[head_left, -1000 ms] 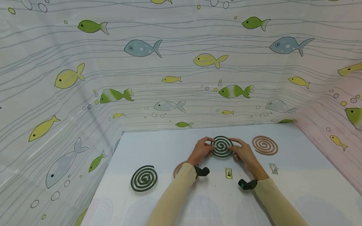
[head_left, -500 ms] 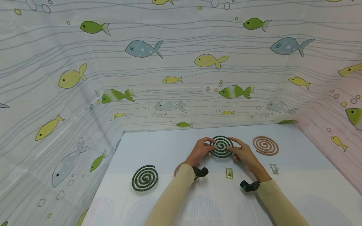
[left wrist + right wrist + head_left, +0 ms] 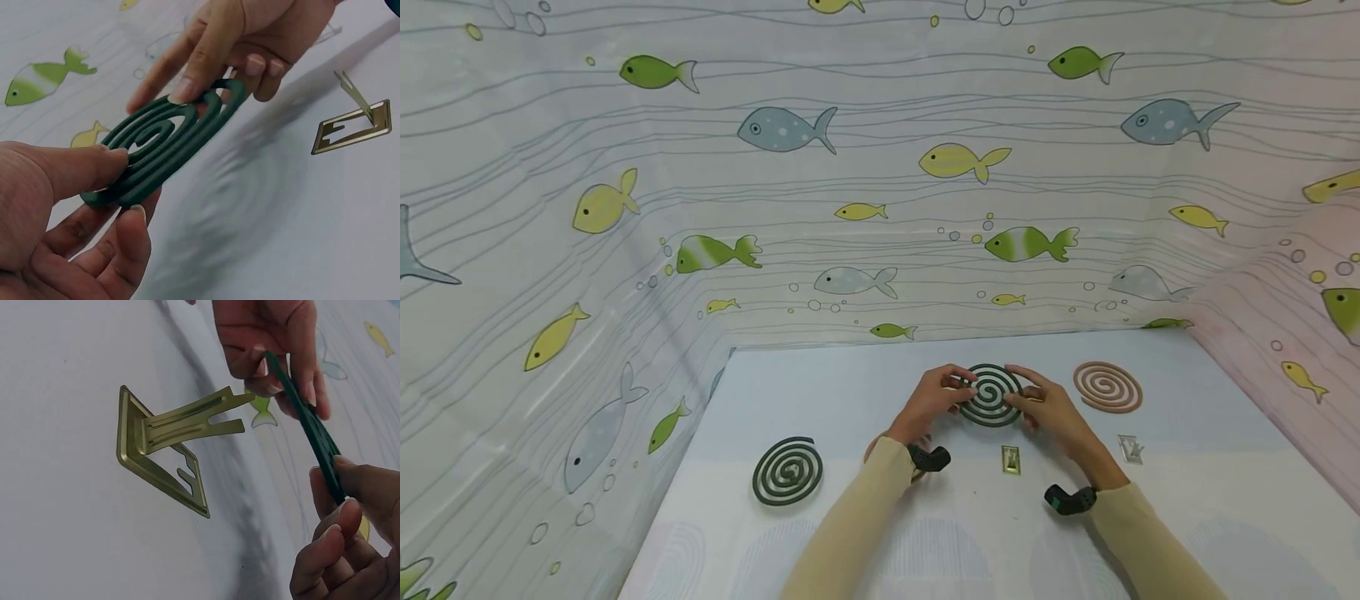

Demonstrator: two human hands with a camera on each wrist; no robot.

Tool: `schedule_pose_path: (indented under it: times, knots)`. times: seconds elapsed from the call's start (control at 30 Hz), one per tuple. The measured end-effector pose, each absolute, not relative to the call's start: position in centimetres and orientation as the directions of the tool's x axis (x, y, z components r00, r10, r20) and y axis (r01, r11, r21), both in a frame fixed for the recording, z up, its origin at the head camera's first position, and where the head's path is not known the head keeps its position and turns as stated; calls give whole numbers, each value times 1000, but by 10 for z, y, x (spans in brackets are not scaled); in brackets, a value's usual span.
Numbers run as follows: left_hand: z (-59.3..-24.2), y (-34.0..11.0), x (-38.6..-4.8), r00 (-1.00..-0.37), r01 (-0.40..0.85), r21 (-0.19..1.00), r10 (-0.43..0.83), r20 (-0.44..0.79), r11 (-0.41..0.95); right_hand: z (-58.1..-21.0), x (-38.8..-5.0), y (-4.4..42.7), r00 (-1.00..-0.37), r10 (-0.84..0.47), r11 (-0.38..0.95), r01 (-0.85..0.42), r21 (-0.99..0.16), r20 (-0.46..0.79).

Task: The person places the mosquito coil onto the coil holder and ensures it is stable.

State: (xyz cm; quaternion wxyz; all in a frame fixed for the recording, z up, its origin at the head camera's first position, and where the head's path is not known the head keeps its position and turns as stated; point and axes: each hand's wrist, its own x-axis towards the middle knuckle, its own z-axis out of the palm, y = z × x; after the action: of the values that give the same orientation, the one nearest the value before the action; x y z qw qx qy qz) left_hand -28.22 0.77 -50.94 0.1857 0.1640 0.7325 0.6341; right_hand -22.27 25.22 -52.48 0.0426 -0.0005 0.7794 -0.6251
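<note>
A green mosquito coil is held up above the far middle of the table between both hands. My left hand pinches its left edge, thumb on top and fingers beneath, as the left wrist view shows. Its right edge is pinched by my right hand. In the right wrist view the coil appears nearly edge-on. On the table in front of the hands lies a gold metal coil stand, whose forked prong is bent upward, apart from the coil.
Another dark green coil lies at the left of the table. A brown coil is at the back right, with a silver stand in front of it. Under my left wrist, a second brown coil is mostly hidden. Fish-patterned sheeting surrounds the table.
Both hands keep their pinch on the green coil, which sits slightly lower in the head view. The head view has shifted a little; the things on the table stay put.
</note>
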Motion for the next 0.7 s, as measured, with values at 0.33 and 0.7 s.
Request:
schedule_pose_path:
  times: [0.33,0.7]
  knots:
    - [-504,4,-271,-856,32,998,517,-5,63,-520,-214,248,-1000,-14,210,9,-978,-12]
    - [-500,-1,-261,-832,66,992,554,-4,107,-517,-204,243,-1000,-29,208,-11,-978,5]
